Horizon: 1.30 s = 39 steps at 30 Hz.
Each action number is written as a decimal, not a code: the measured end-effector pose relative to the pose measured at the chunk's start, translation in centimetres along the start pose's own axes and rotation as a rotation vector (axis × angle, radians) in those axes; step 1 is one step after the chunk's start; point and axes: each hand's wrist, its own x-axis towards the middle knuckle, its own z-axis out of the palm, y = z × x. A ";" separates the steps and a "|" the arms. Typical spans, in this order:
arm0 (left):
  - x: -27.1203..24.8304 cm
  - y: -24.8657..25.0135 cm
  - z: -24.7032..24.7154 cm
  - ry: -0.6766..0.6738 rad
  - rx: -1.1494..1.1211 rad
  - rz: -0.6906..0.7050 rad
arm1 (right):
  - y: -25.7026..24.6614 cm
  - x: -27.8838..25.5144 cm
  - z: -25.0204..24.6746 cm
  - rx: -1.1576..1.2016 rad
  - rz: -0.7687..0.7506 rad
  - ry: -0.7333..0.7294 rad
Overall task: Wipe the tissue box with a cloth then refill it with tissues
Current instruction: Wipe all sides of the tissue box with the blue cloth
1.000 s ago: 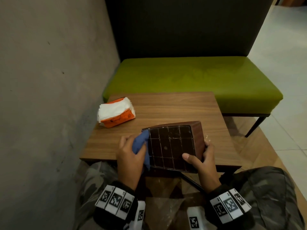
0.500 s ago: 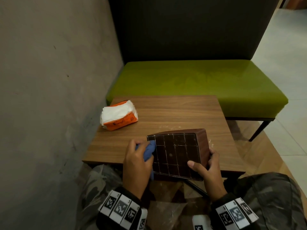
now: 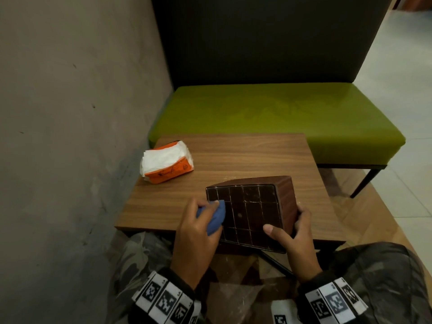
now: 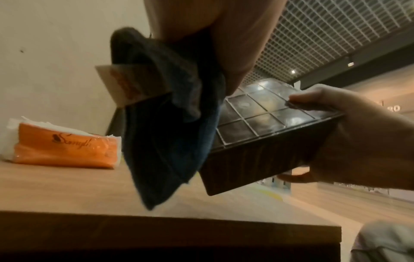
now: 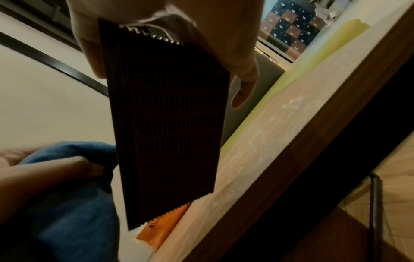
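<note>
- Our left hand grips the bunched blue cloth against the left edge of the brown tissue box; our right hand clamps the box's right side, thumb on its gridded face
- We hold the box tilted over the near edge of the wooden table
- We judge the wiping underway, not finished
- Refilling is left: the orange tissue pack lies untouched, far left of the box

A grey concrete wall on the left — a green bench with dark backrest behind the wooden table, pale tiled floor right.
</note>
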 end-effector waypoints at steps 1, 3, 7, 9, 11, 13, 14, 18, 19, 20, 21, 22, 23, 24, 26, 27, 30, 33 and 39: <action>0.1 -0.2 -0.1 0.030 -0.002 -0.016 | -0.1 -0.1 0.1 -0.020 -0.004 -0.011; 0.9 -0.6 -0.2 0.107 0.004 -0.073 | 0.0 -0.3 0.3 -0.036 -0.001 -0.018; 0.6 -0.3 -0.2 0.022 0.047 -0.075 | 0.0 -0.5 0.1 -0.056 -0.020 0.004; 0.4 -0.5 -0.2 -0.025 0.045 -0.070 | 0.1 -0.6 -0.1 -0.088 -0.016 0.004; 0.6 -0.8 -0.2 -0.077 0.064 -0.075 | 0.4 -0.6 -0.2 -0.113 -0.015 0.014; 0.8 -0.7 -0.2 -0.138 0.076 -0.089 | 0.8 -0.6 -0.3 -0.124 -0.017 0.020; 0.9 -0.5 -0.3 -0.150 0.063 -0.101 | 0.9 -0.6 -0.3 -0.121 -0.014 0.017; 1.9 -0.3 -0.6 -0.050 0.058 -0.168 | 1.1 -0.7 -0.1 -0.145 -0.017 -0.010; 2.1 -0.3 -0.5 -0.033 0.068 -0.166 | 1.1 -0.7 -0.1 -0.132 -0.018 -0.007; 2.0 -0.1 -0.4 -0.034 0.075 -0.157 | 1.0 -0.7 -0.2 -0.100 -0.016 0.000; 1.5 0.1 -0.3 -0.057 0.077 -0.147 | 0.9 -0.6 -0.3 -0.062 -0.011 0.006; 0.8 0.3 -0.1 -0.097 0.070 -0.135 | 0.7 -0.5 -0.3 -0.034 -0.007 0.012; -0.1 0.5 0.0 -0.143 0.055 -0.122 | 0.5 -0.4 -0.4 -0.020 -0.002 0.018; -1.1 0.4 0.2 -0.181 0.036 -0.104 | 0.3 -0.2 -0.4 -0.012 0.000 0.024; -2.1 -0.1 0.5 -0.184 -0.024 -0.083 | -0.1 0.0 -0.5 0.014 0.012 0.034; -2.0 -0.6 0.5 -0.136 -0.052 -0.107 | -0.2 0.1 -0.5 0.037 0.020 0.036; -0.8 -1.7 0.3 0.082 -0.089 -0.271 | 0.0 0.3 -0.6 0.135 0.062 0.038; -1.8 -1.0 0.3 -0.022 -0.056 -0.090 | 0.3 0.6 -0.8 0.193 0.097 0.084; -1.5 -1.5 1.2 0.056 -0.091 -0.141 | 1.0 0.9 -0.7 0.236 0.111 0.120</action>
